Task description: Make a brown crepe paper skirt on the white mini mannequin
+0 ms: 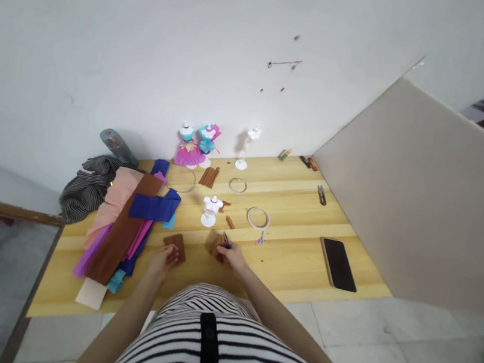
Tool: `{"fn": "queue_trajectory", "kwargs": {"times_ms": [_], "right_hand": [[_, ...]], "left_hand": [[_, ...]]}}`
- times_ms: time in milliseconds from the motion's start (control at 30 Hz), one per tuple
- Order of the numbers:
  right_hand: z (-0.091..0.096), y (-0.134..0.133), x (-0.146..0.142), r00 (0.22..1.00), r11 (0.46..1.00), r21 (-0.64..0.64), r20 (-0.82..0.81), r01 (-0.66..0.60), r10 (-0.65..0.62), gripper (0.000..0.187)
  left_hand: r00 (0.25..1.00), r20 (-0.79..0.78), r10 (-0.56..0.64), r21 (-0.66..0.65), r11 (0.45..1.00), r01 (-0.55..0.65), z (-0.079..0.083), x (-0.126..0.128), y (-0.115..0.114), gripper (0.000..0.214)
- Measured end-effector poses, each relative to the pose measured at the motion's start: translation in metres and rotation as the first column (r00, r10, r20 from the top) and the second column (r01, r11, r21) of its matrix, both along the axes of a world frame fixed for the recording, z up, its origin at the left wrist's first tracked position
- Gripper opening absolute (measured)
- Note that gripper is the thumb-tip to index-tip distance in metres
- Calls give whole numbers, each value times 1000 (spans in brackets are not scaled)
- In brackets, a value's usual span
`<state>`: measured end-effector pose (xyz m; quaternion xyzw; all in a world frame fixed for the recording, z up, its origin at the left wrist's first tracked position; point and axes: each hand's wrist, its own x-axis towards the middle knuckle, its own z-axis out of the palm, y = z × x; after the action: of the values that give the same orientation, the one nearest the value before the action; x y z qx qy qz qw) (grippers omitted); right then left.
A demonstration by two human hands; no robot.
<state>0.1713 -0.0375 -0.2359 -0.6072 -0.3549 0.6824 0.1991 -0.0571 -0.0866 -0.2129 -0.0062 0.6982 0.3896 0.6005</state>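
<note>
At the table's near edge, my left hand (167, 258) has its fingers closed on the edge of a brown crepe paper piece (178, 246). My right hand (232, 255) is closed around a small dark tool with a pointed metal tip (226, 240), perhaps scissors; its exact kind is too small to tell. Just left of that hand is another brown paper piece (216, 245), partly hidden by the fingers. Beyond both hands stands a small white dress-form mannequin (211, 211) on a round base, with brown scraps (230, 222) beside it.
Folded coloured crepe paper (118, 236) is piled at left, near a striped cloth (88, 189) and a cylinder (118, 147). Two dressed mannequins (190, 148) and a bare one (244, 148) stand by the wall. Wire rings (259, 209) lie mid-table; a phone (339, 264) lies right, before a panel (430, 197).
</note>
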Motion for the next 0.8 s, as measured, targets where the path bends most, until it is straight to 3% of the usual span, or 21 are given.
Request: {"fn": "queue_trajectory", "kwargs": {"times_ms": [67, 200, 333, 433, 667, 800], "right_hand": [[15, -5, -3, 989, 1000, -6, -145, -26, 25, 24], [43, -9, -7, 925, 995, -10, -369, -99, 88, 33], [54, -9, -1, 891, 989, -18, -437, -143, 121, 34], [54, -9, 8, 896, 991, -9, -429, -131, 114, 34], [53, -7, 19, 949, 989, 111, -291, -96, 124, 29], [39, 2, 19, 982, 964, 238, -116, -117, 148, 21]], "left_hand": [[988, 149, -49, -13, 999, 52, 6, 6, -1, 39], [907, 381, -179, 66, 984, 166, 23, 20, 7, 67], [841, 456, -292, 212, 953, 216, 36, 32, 13, 56], [851, 410, -327, 289, 932, 219, 39, 35, 12, 35], [910, 184, -371, 409, 871, 272, 43, 38, 19, 41], [921, -18, -389, 398, 842, 363, 39, 39, 32, 25]]}}
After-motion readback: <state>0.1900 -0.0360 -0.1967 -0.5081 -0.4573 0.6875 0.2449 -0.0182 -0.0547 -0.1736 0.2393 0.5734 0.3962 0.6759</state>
